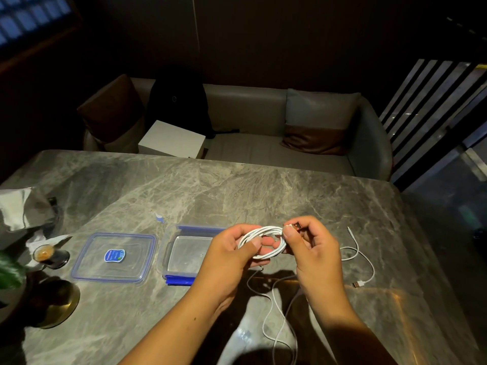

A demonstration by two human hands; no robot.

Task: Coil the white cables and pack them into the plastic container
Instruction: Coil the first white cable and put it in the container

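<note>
Left hand (228, 256), right hand (313, 250), both tight on coiled cable (264, 230), beside open container (168, 246) right edge.

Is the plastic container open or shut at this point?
Open: the lid lies flat on the table beside the container.

The table (184, 193) is grey veined stone, polished to a soft sheen. The container (168, 241) and its lid (92, 259) are clear glossy plastic. The white cable (266, 229) is smooth, perhaps rubber-coated; its plug (296, 225) is shiny metal.
</note>
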